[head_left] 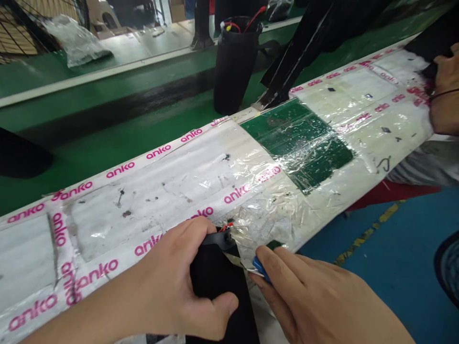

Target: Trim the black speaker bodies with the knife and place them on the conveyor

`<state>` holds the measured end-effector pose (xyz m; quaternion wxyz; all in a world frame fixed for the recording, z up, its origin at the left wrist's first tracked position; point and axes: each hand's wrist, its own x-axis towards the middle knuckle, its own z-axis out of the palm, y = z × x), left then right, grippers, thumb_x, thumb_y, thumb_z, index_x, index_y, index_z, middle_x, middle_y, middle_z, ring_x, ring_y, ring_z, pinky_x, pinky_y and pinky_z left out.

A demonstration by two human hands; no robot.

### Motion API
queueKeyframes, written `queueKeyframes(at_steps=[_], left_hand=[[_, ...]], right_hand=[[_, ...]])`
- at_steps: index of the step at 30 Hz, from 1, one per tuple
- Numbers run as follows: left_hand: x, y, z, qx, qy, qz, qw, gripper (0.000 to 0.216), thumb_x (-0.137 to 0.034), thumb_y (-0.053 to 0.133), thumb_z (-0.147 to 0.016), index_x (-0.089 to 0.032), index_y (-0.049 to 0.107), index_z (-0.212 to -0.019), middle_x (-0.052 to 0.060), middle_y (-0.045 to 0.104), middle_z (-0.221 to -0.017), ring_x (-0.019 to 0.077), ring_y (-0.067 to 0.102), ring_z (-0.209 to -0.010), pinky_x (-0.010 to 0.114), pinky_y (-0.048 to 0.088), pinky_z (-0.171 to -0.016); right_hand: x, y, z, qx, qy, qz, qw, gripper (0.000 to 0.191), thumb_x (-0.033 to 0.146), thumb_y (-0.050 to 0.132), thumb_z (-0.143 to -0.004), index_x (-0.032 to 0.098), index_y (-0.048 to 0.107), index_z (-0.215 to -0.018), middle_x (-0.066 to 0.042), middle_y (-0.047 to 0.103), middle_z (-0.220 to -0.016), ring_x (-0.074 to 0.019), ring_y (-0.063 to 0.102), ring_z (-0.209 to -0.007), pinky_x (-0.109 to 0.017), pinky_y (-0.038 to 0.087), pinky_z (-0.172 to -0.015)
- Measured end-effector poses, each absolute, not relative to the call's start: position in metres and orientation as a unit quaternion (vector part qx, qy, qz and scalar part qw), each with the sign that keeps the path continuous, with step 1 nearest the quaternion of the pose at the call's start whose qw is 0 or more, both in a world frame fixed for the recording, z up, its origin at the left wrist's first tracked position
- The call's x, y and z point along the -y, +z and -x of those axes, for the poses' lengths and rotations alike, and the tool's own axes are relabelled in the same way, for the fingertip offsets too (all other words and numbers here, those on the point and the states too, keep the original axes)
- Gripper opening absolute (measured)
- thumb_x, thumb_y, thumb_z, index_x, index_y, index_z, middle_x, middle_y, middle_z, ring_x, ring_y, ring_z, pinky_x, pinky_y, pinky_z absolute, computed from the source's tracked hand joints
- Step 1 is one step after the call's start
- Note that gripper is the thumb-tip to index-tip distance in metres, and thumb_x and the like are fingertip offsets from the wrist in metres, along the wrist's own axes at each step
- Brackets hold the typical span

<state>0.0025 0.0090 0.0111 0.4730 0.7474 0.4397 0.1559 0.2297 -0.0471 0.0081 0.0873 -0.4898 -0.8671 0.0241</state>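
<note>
My left hand [179, 282] is wrapped round a black tube-like part [218, 291] at the near edge of the table. That part has a dark grey rim [223, 240] with thin red wires [225, 226] at its far end. My right hand [304, 296] grips the blue handle of a thin metal-bladed tool [261, 268], which looks like a knife. Its blade points left and lies right by the rim; I cannot tell whether it touches. Most of the handle is hidden by my fingers.
The long table [143, 200] is covered in white sheets, clear film and printed tape. Behind it stands a black cylinder [234, 67] with red wires on top, near a clear plastic bag [77, 40]. At far right is another person's hand [446, 76].
</note>
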Motion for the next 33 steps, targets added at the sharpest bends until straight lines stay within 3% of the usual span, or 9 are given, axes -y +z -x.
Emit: queueKeyframes(at_steps=[6,10,14,20,26,29,33], left_hand=[[-0.010,0.011,-0.002,-0.437,0.170,-0.759,0.450,0.035,-0.030,0.068,-0.067,-0.020,0.054,-0.097,-0.002,0.058,-0.078,0.0151,0.053,-0.062,0.027,0.046,-0.055],[-0.011,0.008,-0.001,-0.437,0.170,-0.765,0.442,0.033,-0.034,0.070,-0.068,-0.020,0.054,-0.094,-0.003,0.055,-0.075,0.0140,0.049,-0.059,0.026,0.044,-0.050],[-0.008,0.000,0.003,-0.424,0.192,-0.775,0.428,0.032,-0.035,0.070,-0.067,-0.021,0.054,-0.092,-0.004,0.051,-0.073,0.0135,0.048,-0.058,0.025,0.043,-0.048],[-0.004,-0.011,0.008,-0.412,0.240,-0.808,0.347,0.054,-0.035,0.070,-0.068,-0.025,0.049,-0.117,-0.002,0.060,-0.089,0.0169,0.062,-0.067,0.029,0.054,-0.059],[-0.006,-0.010,0.002,-0.383,0.258,-0.825,0.326,0.043,-0.037,0.065,-0.073,-0.025,0.047,-0.110,-0.003,0.059,-0.081,0.0183,0.065,-0.066,0.030,0.056,-0.060],[-0.007,-0.007,-0.004,-0.389,0.246,-0.833,0.308,0.040,-0.034,0.066,-0.071,-0.025,0.048,-0.106,-0.002,0.062,-0.080,0.0202,0.067,-0.067,0.031,0.056,-0.059],[-0.006,-0.005,-0.005,-0.409,0.240,-0.825,0.308,0.036,-0.033,0.064,-0.068,-0.023,0.049,-0.100,-0.001,0.064,-0.080,0.0214,0.068,-0.067,0.033,0.057,-0.059]], right_hand=[[0.052,0.007,-0.236,0.868,0.049,0.490,0.058,0.022,0.017,0.029,-0.108,0.023,0.049,-0.114,0.004,0.059,-0.071,-0.0164,0.061,-0.051,-0.031,0.038,-0.041],[0.048,0.010,-0.235,0.862,0.028,0.501,0.072,0.029,0.004,0.042,-0.086,0.026,0.048,-0.104,0.005,0.058,-0.068,-0.0154,0.057,-0.046,-0.032,0.034,-0.042],[0.040,0.009,-0.231,0.867,0.015,0.490,0.085,0.032,0.003,0.046,-0.071,0.027,0.040,-0.090,0.004,0.053,-0.062,-0.0163,0.051,-0.040,-0.033,0.026,-0.039],[0.036,0.003,-0.236,0.880,0.019,0.471,0.053,0.039,0.000,0.047,-0.068,0.029,0.033,-0.091,0.005,0.052,-0.061,-0.0188,0.054,-0.038,-0.034,0.022,-0.041],[0.032,0.019,-0.236,0.882,0.050,0.468,0.011,0.043,0.004,0.059,-0.059,0.028,0.039,-0.088,0.006,0.053,-0.059,-0.0175,0.049,-0.035,-0.033,0.012,-0.044],[0.024,0.029,-0.238,0.887,0.055,0.458,-0.021,0.034,0.007,0.064,-0.068,0.027,0.046,-0.088,0.006,0.058,-0.058,-0.0193,0.054,-0.036,-0.034,0.011,-0.044],[0.025,0.032,-0.260,0.883,0.059,0.465,0.037,0.014,0.022,0.052,-0.099,0.028,0.047,-0.087,0.005,0.060,-0.058,-0.0222,0.059,-0.038,-0.037,0.020,-0.042]])
